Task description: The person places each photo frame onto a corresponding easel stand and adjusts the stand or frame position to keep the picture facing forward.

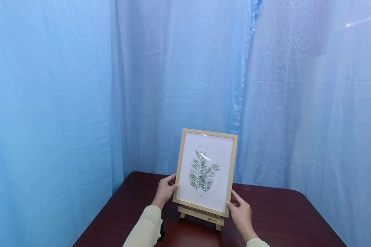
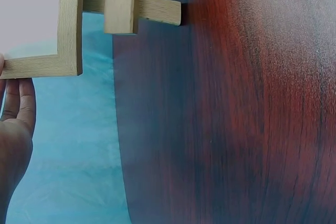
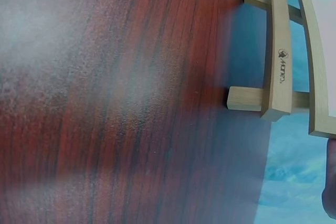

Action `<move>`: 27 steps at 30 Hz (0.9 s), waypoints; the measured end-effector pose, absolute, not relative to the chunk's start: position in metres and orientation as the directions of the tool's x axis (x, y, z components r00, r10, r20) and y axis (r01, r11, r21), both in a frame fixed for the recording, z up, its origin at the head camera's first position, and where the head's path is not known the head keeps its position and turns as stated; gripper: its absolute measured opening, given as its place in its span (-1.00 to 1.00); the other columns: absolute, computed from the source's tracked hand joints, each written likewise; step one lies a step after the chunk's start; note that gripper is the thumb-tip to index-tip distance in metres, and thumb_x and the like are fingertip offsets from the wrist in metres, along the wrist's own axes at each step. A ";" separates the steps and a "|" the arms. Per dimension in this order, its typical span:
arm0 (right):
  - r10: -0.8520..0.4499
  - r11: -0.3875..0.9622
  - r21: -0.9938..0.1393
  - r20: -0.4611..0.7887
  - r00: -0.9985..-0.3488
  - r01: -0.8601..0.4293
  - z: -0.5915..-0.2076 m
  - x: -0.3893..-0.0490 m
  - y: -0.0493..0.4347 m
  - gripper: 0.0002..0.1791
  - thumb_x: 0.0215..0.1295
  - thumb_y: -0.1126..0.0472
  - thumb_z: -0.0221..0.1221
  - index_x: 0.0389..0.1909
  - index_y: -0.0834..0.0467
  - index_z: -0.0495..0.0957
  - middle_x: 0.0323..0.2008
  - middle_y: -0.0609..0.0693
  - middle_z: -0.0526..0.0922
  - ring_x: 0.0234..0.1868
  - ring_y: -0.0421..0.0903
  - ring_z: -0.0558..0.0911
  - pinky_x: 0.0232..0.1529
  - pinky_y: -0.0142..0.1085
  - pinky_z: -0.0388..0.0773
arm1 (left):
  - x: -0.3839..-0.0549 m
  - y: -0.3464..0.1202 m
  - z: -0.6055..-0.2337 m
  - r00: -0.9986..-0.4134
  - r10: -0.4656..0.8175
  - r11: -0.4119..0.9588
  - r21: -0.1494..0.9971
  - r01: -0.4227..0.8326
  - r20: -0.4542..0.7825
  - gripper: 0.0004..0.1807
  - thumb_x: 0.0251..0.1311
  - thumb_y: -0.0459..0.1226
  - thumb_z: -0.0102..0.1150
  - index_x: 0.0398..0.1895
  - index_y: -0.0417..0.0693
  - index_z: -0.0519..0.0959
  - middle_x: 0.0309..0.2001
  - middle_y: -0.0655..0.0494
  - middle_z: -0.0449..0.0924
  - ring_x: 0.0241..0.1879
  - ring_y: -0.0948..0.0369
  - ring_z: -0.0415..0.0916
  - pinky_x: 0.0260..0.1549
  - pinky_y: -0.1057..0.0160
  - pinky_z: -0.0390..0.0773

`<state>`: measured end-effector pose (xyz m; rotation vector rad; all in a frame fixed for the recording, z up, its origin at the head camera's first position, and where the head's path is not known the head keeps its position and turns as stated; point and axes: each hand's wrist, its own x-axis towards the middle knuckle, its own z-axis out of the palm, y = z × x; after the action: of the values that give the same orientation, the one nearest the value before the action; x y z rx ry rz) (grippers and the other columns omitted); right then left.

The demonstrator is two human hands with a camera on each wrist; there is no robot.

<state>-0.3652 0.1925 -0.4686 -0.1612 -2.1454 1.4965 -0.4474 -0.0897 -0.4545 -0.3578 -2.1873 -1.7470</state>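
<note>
Blue curtains (image 1: 65,85) close off the far side and both flanks of a dark red wooden table (image 1: 281,219). From the head view, a light wooden frame (image 1: 205,171) stands upright near the middle of the table, its lower edge just above the ledge of a small wooden easel (image 1: 201,216); whether it rests on the ledge cannot be told. Behind its glass is a white sheet with two green fern leaves. The left hand (image 1: 165,190) grasps the frame's left edge low down, thumb on the front. The right hand (image 1: 241,212) grips the lower right corner, thumb along the right edge. Both sleeves are pale cream.

Seen from the left wrist, the frame's corner (image 2: 63,35) fills the upper left, with the white sheet inside it. Fingers (image 2: 18,103) of the left hand lie just beside the corner's outer edge; the grasp itself is out of view here. The easel's bars (image 2: 123,3) cross beside the frame, above the red table (image 2: 252,119), with curtain behind.

Seen from the right wrist, the blurred table (image 3: 115,98) takes up most of the view. At the right, the easel's ledge (image 3: 278,51) carries a small dark logo, and the frame (image 3: 315,61) sits just beyond it. Only a dark sliver of the right hand (image 3: 331,182) shows at the edge, so its grip cannot be told from here.
</note>
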 end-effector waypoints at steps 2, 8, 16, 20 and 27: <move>0.380 0.389 -0.903 0.336 -0.862 -0.180 -0.470 -0.366 0.193 -0.39 0.24 0.41 0.27 0.34 0.25 0.43 0.03 0.34 0.62 -0.05 0.19 0.66 -0.24 -0.19 0.68 | -0.448 -0.089 -0.456 -0.918 -0.007 0.227 0.894 0.386 0.398 -0.47 0.18 -0.54 0.25 0.27 -0.37 0.47 -0.03 -0.22 0.64 -0.04 -0.04 0.59 -0.11 0.05 0.64; 0.383 0.410 -0.893 0.353 -0.854 -0.185 -0.474 -0.367 0.193 -0.41 0.22 0.42 0.29 0.31 0.27 0.47 0.00 0.33 0.65 -0.11 0.15 0.68 -0.27 -0.22 0.68 | -0.451 -0.087 -0.462 -0.923 -0.029 0.231 0.901 0.366 0.383 -0.47 0.20 -0.52 0.25 0.28 -0.35 0.47 0.03 -0.25 0.62 0.01 -0.06 0.58 -0.08 0.03 0.63; 0.394 0.422 -0.885 0.374 -0.840 -0.197 -0.481 -0.371 0.194 -0.41 0.19 0.43 0.31 0.29 0.27 0.49 0.00 0.34 0.65 -0.12 0.16 0.69 -0.26 -0.17 0.69 | -0.454 -0.083 -0.468 -0.914 -0.052 0.234 0.894 0.381 0.403 -0.49 0.16 -0.55 0.27 0.23 -0.36 0.51 -0.04 -0.24 0.65 -0.05 -0.03 0.61 -0.13 0.05 0.65; 0.393 0.424 -0.884 0.374 -0.840 -0.195 -0.485 -0.372 0.195 -0.42 0.19 0.42 0.31 0.28 0.27 0.49 0.00 0.33 0.65 -0.10 0.17 0.69 -0.26 -0.17 0.69 | -0.454 -0.082 -0.471 -0.910 -0.065 0.245 0.890 0.384 0.410 -0.50 0.13 -0.56 0.28 0.20 -0.38 0.54 -0.07 -0.23 0.66 -0.08 -0.02 0.61 -0.16 0.06 0.65; 0.397 0.407 -0.891 0.371 -0.840 -0.202 -0.492 -0.373 0.195 -0.42 0.19 0.44 0.30 0.28 0.28 0.49 0.01 0.34 0.64 -0.08 0.19 0.68 -0.26 -0.19 0.68 | -0.456 -0.080 -0.478 -0.913 -0.073 0.231 0.897 0.376 0.401 -0.51 0.13 -0.57 0.27 0.19 -0.33 0.56 -0.07 -0.21 0.67 -0.09 0.00 0.62 -0.17 0.07 0.66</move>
<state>-0.3726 0.1952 -0.4921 -0.1652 -2.1268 1.4539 -0.4560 -0.0801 -0.4777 -0.2799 -2.1520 -1.7260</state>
